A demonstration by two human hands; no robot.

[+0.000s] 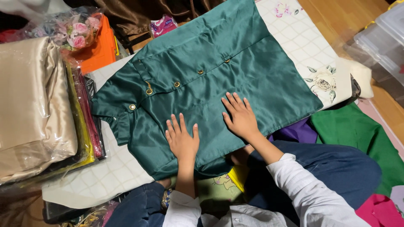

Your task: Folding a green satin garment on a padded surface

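A dark green satin shirt with gold buttons lies folded on a white quilted cloth, its collar toward the left. My left hand rests flat on the shirt's near part, fingers spread. My right hand lies flat on the shirt just to the right of it, fingers also apart. Neither hand grips anything. My white sleeves and blue-trousered knees show at the bottom.
A stack of wrapped fabrics, beige satin on top, sits at the left. An orange bag with pink flowers stands behind it. Green cloth, purple cloth and clear plastic bins lie at the right.
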